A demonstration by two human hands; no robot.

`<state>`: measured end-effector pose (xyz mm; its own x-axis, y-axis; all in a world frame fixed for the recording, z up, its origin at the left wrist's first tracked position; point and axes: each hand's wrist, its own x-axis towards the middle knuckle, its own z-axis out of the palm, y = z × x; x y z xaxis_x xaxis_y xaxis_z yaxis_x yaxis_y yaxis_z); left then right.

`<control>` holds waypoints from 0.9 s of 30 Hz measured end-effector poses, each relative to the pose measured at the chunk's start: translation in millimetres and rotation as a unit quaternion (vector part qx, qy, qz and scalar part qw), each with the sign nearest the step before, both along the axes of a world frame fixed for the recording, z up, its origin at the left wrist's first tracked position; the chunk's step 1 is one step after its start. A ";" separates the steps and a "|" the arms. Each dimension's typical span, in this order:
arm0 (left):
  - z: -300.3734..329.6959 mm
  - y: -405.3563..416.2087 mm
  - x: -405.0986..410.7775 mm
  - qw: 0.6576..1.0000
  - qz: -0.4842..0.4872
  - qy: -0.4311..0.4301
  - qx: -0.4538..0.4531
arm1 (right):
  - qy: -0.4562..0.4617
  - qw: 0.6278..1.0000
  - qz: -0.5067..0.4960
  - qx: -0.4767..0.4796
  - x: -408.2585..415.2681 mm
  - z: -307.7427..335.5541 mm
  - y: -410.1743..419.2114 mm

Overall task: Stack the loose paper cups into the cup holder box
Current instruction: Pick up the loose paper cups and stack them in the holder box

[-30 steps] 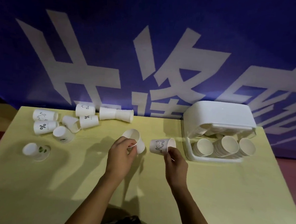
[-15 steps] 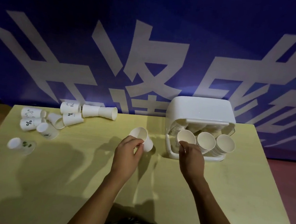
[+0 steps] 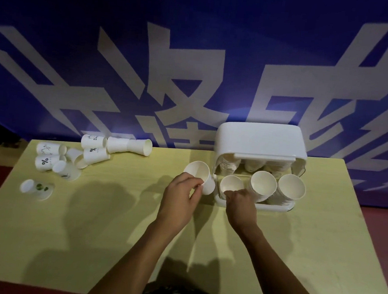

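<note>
Paper this thin is light and crushes easily, so I judge the rolled rim the safest hold. From the head view, my left hand (image 3: 181, 193) pinches a paper cup (image 3: 200, 176) beside the cup holder box (image 3: 259, 165). My right hand (image 3: 241, 201) pinches the leftmost stack's top cup (image 3: 231, 184). Loose cups (image 3: 72, 159) lie across the worktop (image 3: 114, 221).

One head-worn view, forward and down over the near table (image 3: 295, 257), facing the banner (image 3: 195, 55) behind.
</note>
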<state>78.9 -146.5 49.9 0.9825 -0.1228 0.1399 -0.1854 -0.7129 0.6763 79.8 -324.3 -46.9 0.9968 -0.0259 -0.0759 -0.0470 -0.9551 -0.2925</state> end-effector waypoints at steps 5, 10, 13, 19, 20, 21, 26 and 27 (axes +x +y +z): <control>-1.2 -28.6 8.8 0.999 -0.034 0.012 0.039 | -0.005 0.998 0.042 0.055 4.5 -15.6 -11.9; -12.4 -50.2 15.8 0.993 -0.095 0.012 0.064 | -0.079 0.980 -0.019 0.180 -16.2 -10.3 -19.7; -25.8 -56.8 20.2 0.988 -0.128 0.016 0.079 | -0.105 0.966 -0.068 0.225 -37.0 -6.8 -24.5; -65.7 -71.9 35.0 0.968 -0.176 0.090 0.152 | -0.051 0.970 -0.098 0.216 -49.8 -5.6 -33.5; -72.5 -74.1 37.7 0.963 -0.181 0.109 0.168 | -0.040 0.972 -0.091 0.211 -51.2 -5.6 -35.8; -77.7 -76.0 40.1 0.956 -0.186 0.125 0.187 | -0.029 0.975 -0.081 0.205 -52.6 -5.4 -37.9; -79.1 -71.2 37.4 0.961 -0.163 0.129 0.185 | 0.014 0.984 -0.045 0.174 -51.8 -0.8 -31.2; -74.8 -64.4 33.2 0.968 -0.146 0.114 0.167 | 0.017 0.984 -0.035 0.172 -50.0 -0.4 -25.6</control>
<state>112.2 -210.9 -24.9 0.8993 -0.4018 -0.1727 -0.2852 -0.8382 0.4649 29.9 -350.0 -47.3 0.9903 -0.0617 -0.1249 -0.1245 -0.7945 -0.5944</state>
